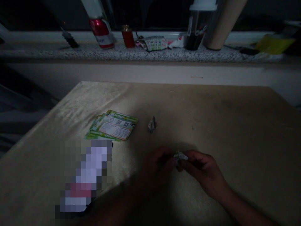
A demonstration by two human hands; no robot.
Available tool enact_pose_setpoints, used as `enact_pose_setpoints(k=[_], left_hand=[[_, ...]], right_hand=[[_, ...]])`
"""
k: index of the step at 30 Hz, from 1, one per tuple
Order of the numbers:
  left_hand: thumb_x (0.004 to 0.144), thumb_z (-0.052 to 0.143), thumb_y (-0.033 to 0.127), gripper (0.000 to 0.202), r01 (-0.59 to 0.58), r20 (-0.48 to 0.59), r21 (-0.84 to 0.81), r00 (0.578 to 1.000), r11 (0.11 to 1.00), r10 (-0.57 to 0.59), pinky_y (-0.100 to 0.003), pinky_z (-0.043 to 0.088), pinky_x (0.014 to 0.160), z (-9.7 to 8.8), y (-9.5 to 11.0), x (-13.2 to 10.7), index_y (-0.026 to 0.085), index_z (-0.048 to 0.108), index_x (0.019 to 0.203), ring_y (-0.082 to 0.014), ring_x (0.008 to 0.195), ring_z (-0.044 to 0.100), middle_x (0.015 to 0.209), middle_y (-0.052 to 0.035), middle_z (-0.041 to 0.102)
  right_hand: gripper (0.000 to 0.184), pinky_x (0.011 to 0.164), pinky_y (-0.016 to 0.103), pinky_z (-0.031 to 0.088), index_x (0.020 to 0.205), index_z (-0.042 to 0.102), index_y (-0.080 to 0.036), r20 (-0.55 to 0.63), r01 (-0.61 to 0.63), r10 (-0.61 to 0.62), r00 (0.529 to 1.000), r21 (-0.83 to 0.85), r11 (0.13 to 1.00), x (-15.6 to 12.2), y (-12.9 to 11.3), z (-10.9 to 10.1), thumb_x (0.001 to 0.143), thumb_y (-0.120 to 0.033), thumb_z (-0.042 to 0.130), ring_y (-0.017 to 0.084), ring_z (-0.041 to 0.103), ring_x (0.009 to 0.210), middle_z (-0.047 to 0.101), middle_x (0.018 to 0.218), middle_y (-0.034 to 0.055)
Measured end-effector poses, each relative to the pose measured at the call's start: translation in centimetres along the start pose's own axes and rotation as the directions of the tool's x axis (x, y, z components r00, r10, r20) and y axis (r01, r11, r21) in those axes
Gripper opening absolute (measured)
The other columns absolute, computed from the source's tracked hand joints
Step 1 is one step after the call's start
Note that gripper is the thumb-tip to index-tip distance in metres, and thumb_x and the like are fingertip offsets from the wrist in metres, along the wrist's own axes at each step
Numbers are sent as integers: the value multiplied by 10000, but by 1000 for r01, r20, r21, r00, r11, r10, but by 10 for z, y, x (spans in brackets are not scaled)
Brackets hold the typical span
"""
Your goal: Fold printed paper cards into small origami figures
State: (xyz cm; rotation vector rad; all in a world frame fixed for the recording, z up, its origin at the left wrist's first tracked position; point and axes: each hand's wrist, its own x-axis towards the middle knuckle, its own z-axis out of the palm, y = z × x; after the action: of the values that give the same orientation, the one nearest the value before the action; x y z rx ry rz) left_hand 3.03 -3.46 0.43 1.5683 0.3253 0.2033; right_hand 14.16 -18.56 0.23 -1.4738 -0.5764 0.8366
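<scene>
A small folded piece of printed paper point(180, 155), white and green, is pinched between my two hands over the table. My left hand point(162, 163) grips its left side with thumb and fingers, mostly in shadow. On the other side, my right hand point(203, 166) holds it between thumb and fingertips. Beyond my hands, a second small folded paper piece point(153, 124) with a pointed top rests on the tabletop. To its left lies a fanned stack of green and white printed leaflets point(115, 125).
A pixelated, phone-shaped object point(87, 172) lies at the left on the beige tabletop point(235, 119). Behind the table, a speckled windowsill point(122, 56) carries a red can point(101, 33), a small red bottle point(128, 36), crumpled paper point(155, 43), a lidded container point(197, 28) and a cardboard tube point(223, 25).
</scene>
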Motion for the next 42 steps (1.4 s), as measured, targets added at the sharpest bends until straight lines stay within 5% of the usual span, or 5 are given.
enact_pose_setpoints(k=[14,22,34,38,42], left_hand=[[864,672,310,175,-31,-91,237,994,971,54,-266,490,680,3,-5,-4,173,703,968,-170,747,627,846,-42,689],[845,696,323,183,6,-144,369,988,929,51,-226,399,561,4,-4,-3,169,700,746,-121,601,541,664,9,613],[834,721,299,156,27,-153,296,988,955,20,-235,451,615,3,7,-5,178,757,742,-141,638,643,697,-10,724],[832,730,293,154,-18,-122,280,991,960,54,-219,414,580,2,8,-5,190,771,725,-112,586,595,654,6,702],[795,761,335,203,63,-120,132,992,989,-48,-222,392,548,1,3,-2,163,747,688,-114,571,559,618,-1,666]], right_hand=[[64,552,199,525,786,751,-201,-97,-5,3,995,-17,1000,-3,2,5,766,-244,794,113,629,609,712,694,5],[89,529,189,504,757,718,-188,-95,53,-66,993,-126,991,-4,0,7,785,-252,772,107,600,581,678,659,-1],[215,542,251,569,675,722,-182,-85,162,-194,977,-294,942,-8,0,5,864,-281,691,157,656,527,647,528,13],[151,520,219,543,705,749,-192,-102,139,-169,980,-252,958,-9,-1,6,837,-260,723,151,681,552,722,601,29],[182,511,196,516,685,744,-186,-89,89,-109,990,-207,974,-8,-2,4,838,-284,732,137,678,560,732,608,34]])
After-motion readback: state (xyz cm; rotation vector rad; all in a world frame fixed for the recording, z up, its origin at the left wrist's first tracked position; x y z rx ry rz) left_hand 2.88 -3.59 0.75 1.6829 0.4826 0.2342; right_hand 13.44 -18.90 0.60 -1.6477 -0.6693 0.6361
